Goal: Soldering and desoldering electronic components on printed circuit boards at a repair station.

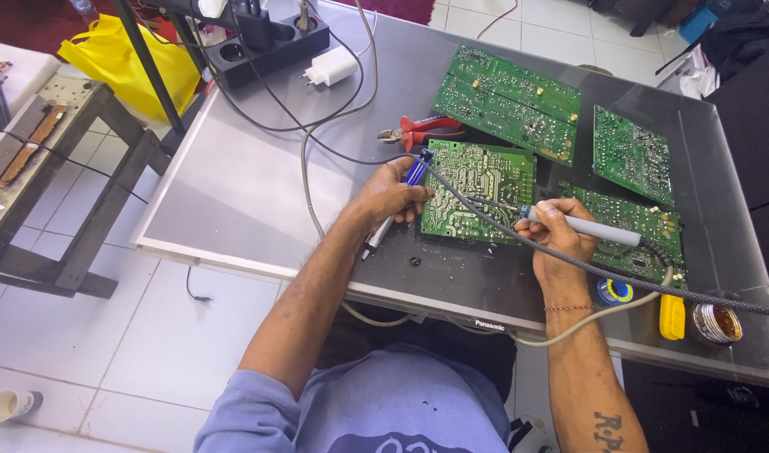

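Right hand (559, 236) grips soldering iron (587, 227), tip on green circuit board (478, 190) — left hand (390, 196) holds blue desoldering pump (413, 171) beside it — rework appears mid-way, joints remaining.

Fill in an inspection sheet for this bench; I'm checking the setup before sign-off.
Surface: grey worktop, bare at left.
Job's things: green circuit board; soldering iron; blue-handled tool.
Clutter: three other boards, red pliers, flux tin.
Grippers: left hand holds the blue-handled tool; right hand holds the soldering iron.
Cables: braided cord crosses the board; white charger.
Surroundings: tiled floor, yellow bag.
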